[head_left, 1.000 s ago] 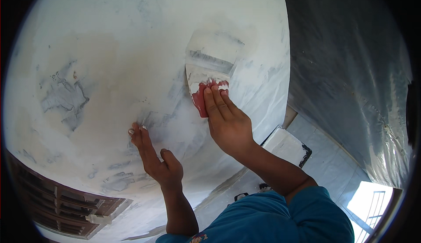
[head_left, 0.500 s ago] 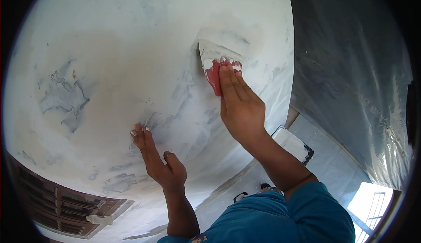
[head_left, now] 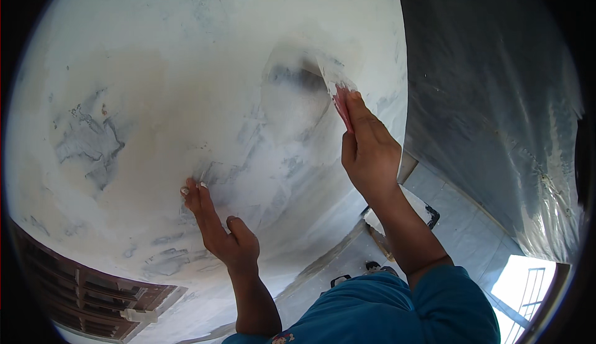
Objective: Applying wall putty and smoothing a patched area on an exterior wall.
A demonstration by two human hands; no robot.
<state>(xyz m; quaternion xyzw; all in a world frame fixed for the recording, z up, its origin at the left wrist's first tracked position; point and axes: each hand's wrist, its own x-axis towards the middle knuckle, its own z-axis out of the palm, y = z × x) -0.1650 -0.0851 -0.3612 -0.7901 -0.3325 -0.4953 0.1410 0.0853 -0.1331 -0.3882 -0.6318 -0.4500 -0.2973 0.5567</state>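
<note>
My right hand grips a putty knife with a red handle and a wide, white-smeared blade. The blade is turned nearly edge-on and its far edge is at the pale wall; whether it touches cannot be told. A smooth, wet-looking patch of filler lies just left of the blade. Lower left, my left hand rests its outstretched fingertips against the wall, thumb apart, holding nothing. White filler sticks to those fingertips. Grey, rough smears mark the wall farther left.
A brown wooden window grille is set at the lower left. Dark plastic sheeting hangs on the right. Behind my right forearm, a white, dark-edged flat object stands above the tiled floor. A bright opening shows at lower right.
My right hand has moved right and slightly down, tilting the putty knife from face-on to nearly edge-on. A smooth patch now shows where the blade was. My left hand has barely shifted.
</note>
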